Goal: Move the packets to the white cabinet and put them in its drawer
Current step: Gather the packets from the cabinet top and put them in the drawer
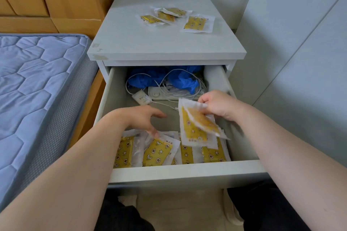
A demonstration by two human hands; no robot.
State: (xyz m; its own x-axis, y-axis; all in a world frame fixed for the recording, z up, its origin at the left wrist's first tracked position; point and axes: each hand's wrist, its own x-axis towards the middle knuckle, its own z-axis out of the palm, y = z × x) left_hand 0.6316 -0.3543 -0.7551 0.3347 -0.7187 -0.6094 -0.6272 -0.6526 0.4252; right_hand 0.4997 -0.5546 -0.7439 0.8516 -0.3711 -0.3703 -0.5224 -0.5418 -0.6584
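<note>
Head view: at 12 o'clock the white cabinet (165,43) has a smooth matte top where loose packets (199,23) lie flat, clear-edged with yellow printed centres. Its drawer (187,172) stands pulled out toward 6 o'clock. The right hand (219,105), at 3 o'clock, pinches two held packets (197,125) above the drawer. The left hand (144,118) is relaxed and spread, fingertips touching the stored packets (157,153) that overlap along the front wall. Crumpled blue plastic (185,80) lies at the back.
</note>
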